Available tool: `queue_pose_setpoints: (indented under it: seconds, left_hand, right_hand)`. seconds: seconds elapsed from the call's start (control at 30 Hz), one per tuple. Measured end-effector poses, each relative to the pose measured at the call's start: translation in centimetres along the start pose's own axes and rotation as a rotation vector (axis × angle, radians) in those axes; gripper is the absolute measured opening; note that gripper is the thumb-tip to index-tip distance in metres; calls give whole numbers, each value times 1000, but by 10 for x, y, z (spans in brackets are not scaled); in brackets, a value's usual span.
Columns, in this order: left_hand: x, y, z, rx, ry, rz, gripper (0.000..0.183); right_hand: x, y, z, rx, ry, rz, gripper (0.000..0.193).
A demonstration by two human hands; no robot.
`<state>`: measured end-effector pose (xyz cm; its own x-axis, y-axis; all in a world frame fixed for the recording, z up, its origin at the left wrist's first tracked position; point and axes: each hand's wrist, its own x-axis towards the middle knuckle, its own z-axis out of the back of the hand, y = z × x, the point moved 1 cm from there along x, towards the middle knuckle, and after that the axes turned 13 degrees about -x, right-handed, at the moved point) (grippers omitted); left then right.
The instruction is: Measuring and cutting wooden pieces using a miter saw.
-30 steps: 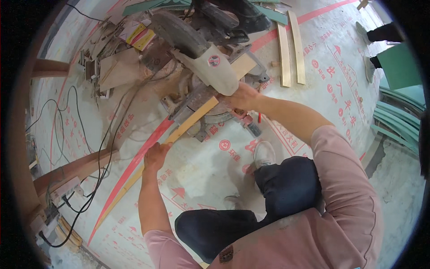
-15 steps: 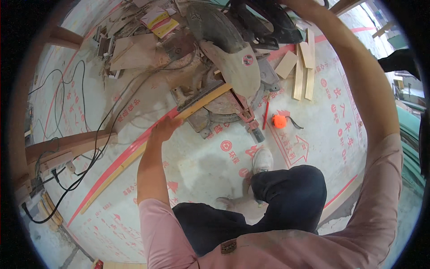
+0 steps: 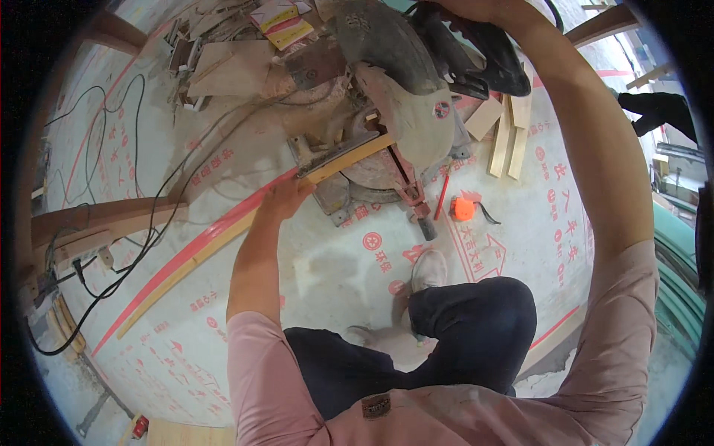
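Observation:
A miter saw [image 3: 372,44] with a dusty dark housing and a pale blade guard [image 3: 428,123] stands on the floor at the upper middle. A long narrow wood strip [image 3: 346,161] lies against its fence, and its other end runs down to the lower left. My left hand [image 3: 288,198] is closed around the strip just left of the saw base. At the top edge my right hand [image 3: 472,9] grips the saw's black handle [image 3: 494,56]; its fingers are partly hidden. The strip's right end meets the guard; the blade itself is hidden.
An orange tape measure [image 3: 463,209] and a red pencil [image 3: 442,197] lie right of the saw. Short boards [image 3: 506,141] lie behind them. Wood scraps [image 3: 230,67] are heaped at the upper left. Black cables [image 3: 160,208] cross the left side. Green sheets [image 3: 677,260] stand at the right edge.
The view has shifted a little. The saw's guard and handle appear farther right and slightly lower in the picture. Both hands keep their holds on the strip and the handle.

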<state>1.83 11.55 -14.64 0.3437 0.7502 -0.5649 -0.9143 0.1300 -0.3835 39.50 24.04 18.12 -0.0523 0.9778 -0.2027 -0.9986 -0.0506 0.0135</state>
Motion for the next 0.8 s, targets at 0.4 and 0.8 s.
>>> queue_pose_setpoints:
  seconds: [0.4,0.8]
  left_hand:
    - [0,4,-6,0,-48,17,57]
    - [-16,-17,15,-81,27,32,49]
  right_hand:
    - [-119,-21,-99,554,-188,-165,35]
    - [-159,-22,-148,1167,-174,-290,50]
